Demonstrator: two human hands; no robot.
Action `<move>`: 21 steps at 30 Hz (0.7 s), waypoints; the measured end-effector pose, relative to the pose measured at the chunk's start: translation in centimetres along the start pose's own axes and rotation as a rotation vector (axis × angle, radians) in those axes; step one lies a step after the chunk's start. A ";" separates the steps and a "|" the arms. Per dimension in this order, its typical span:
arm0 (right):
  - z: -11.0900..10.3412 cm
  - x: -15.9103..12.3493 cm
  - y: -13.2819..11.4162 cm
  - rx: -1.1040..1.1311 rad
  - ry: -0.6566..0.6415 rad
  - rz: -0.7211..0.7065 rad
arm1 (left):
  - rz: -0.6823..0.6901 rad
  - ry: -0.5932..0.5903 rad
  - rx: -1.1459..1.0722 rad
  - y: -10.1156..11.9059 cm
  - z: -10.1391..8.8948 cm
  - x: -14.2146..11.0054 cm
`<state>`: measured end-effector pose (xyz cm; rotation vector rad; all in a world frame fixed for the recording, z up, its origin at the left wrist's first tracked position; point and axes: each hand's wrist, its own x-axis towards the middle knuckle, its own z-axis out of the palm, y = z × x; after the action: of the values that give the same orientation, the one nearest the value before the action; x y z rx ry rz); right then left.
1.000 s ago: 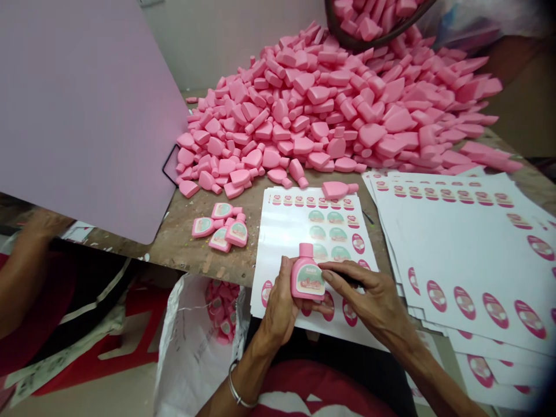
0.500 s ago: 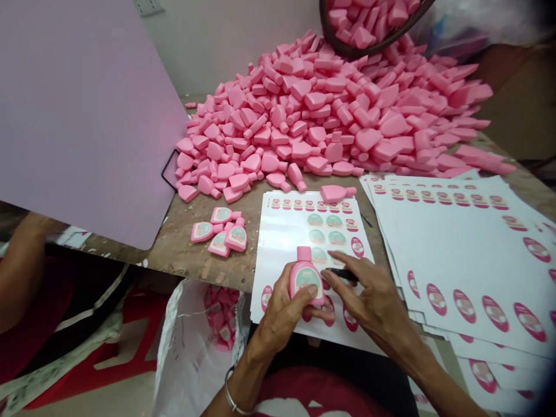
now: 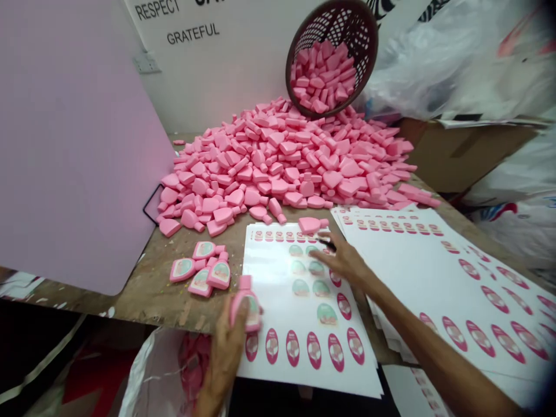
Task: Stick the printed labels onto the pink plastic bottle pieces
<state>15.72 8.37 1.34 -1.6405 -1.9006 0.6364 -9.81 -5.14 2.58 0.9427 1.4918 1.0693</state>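
In my left hand (image 3: 232, 341), blurred by motion, is a pink toy bottle (image 3: 247, 307) with a green-and-cream label, held upright over the left edge of a sticker sheet (image 3: 278, 295). My right hand (image 3: 345, 258) is stretched over the sheet's upper right, with a small black tool (image 3: 328, 244) between its fingers; the tool's kind cannot be made out. Its fingertips are close to an unlabelled pink bottle (image 3: 309, 225) lying on the sheet's top edge. Whether they touch it is unclear. Green labels (image 3: 326, 314) and pink oval stickers (image 3: 292, 348) remain on the sheet.
Several labelled bottles (image 3: 219, 274) lie on the table at left. Behind is a big heap of plain pink bottles (image 3: 278, 156) below a tipped brown basket (image 3: 367, 52). More sticker sheets (image 3: 399, 260) are stacked at right. A white sack (image 3: 145, 370) hangs below the edge; a pink board (image 3: 78, 145) stands left.
My hands have moved apart. The left carried the labelled bottle left and down; the right went forward to the plain bottle with the black tool. The view has tilted up, showing more basket and wall.
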 end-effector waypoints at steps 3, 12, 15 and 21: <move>-2.1 6.0 2.7 -0.243 0.020 -0.036 | 0.122 0.288 0.578 -1.2 -3.4 2.3; -5.3 4.0 -0.4 -0.209 -0.267 -0.318 | 0.545 0.499 0.851 3.2 -1.6 2.4; -5.8 -0.5 -4.0 -0.052 -0.584 -0.508 | 0.325 -0.165 0.460 4.3 1.5 2.1; -5.1 -6.0 -3.2 0.081 -0.450 -0.301 | -0.186 -0.672 -0.157 1.8 5.5 0.4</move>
<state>17.47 2.00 6.62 -1.1928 -2.3407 0.9992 -4.35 -3.44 3.72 0.9106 0.9023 0.6293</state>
